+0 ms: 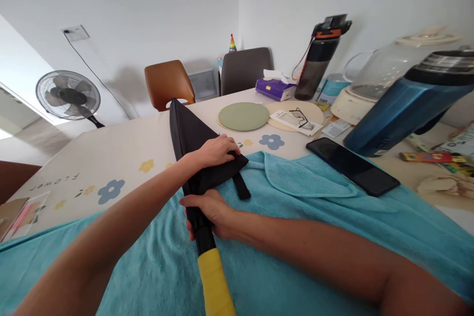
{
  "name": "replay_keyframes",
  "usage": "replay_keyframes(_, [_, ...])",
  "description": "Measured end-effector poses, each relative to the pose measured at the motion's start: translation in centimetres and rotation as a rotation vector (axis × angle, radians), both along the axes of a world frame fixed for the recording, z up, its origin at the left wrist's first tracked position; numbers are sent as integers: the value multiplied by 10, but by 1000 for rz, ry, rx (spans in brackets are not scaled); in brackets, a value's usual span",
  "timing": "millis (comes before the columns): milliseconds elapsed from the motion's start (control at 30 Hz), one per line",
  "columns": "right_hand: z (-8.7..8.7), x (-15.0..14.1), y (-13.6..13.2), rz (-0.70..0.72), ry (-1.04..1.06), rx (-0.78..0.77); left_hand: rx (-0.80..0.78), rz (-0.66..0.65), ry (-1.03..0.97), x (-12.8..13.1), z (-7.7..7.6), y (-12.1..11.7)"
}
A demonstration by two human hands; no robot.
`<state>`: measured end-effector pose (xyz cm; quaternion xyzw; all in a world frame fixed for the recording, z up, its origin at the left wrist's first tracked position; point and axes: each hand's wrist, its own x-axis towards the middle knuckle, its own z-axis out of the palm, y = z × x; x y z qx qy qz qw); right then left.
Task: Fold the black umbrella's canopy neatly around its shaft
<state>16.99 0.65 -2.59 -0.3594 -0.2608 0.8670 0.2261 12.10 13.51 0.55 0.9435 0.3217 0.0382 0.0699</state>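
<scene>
A folded black umbrella [190, 131] with a yellow tape-wrapped handle [216, 281] points away from me over the table. One loose fabric panel spreads to its right, and a short black strap [241, 186] hangs from it. My left hand [219, 150] lies over this panel, its fingers curled at the panel's outer edge. Just below, my right hand [213, 213] is wrapped round the umbrella's lower part, above the yellow handle, with the thumb across the top. Beneath both hands is a turquoise towel [155, 266].
On the right lie a black phone [351, 165], a blue flask [403, 103], a dark bottle [318, 59], glasses [299, 117] and a glass kettle [392, 69]. A green round mat [243, 116] and purple tissue box [274, 90] sit farther back. A fan [68, 95] stands left, beyond the table.
</scene>
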Motion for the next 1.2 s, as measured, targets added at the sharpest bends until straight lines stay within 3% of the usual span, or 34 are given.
replay_keyframes(67, [1, 0, 0, 0, 1, 9, -41, -45, 41, 1, -2, -1])
replay_keyframes(233, [0, -1, 0, -2, -19, 0, -33, -3, 73, 7, -8, -3])
replay_keyframes(533, [1, 0, 0, 0, 7, 2, 176, -6, -49, 9, -13, -14])
replay_keyframes(667, [2, -1, 0, 3, 20, 16, 365, 33, -152, 11, -7, -23])
replay_keyframes(800, [2, -1, 0, -7, -16, 0, 445, 96, -349, 7, 14, -26])
replay_keyframes(900, [1, -1, 0, -52, 1, -6, 402, 208, -554, -10, 39, -30])
replay_keyframes(1033, [0, 2, 2, -25, 55, -17, 384, 422, -750, -56, 62, -52])
replay_keyframes(1100, [1, 3, 3, -10, 72, -28, 362, 568, -808, -85, 64, -68])
replay_keyframes(1200, [2, 5, 4, -4, 91, -51, 305, 837, -791, -129, 54, -95])
